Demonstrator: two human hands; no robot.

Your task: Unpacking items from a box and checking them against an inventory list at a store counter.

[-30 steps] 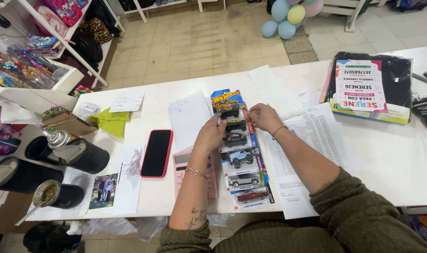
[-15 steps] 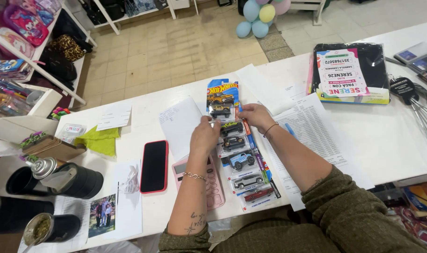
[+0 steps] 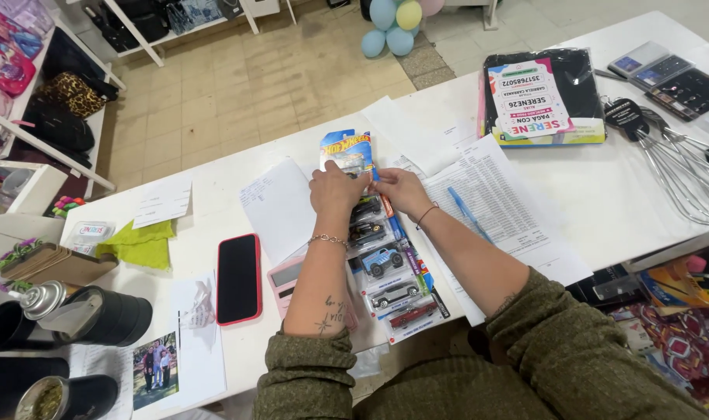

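Bright even light, soft shadows, sharp

A shop: counter (image 3: pixel 214 194), packaged toy cars (image 3: pixel 385 264), stocked shelves (image 3: pixel 28 101).

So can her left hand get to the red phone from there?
Probably yes. The left hand rests on the row of toy car packs, and the red phone lies flat just beside that forearm, with only bare white table and loose paper between them.

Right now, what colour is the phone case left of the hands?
Red: the phone lies face up, screen dark, with a red case edge. Head view, the only one.
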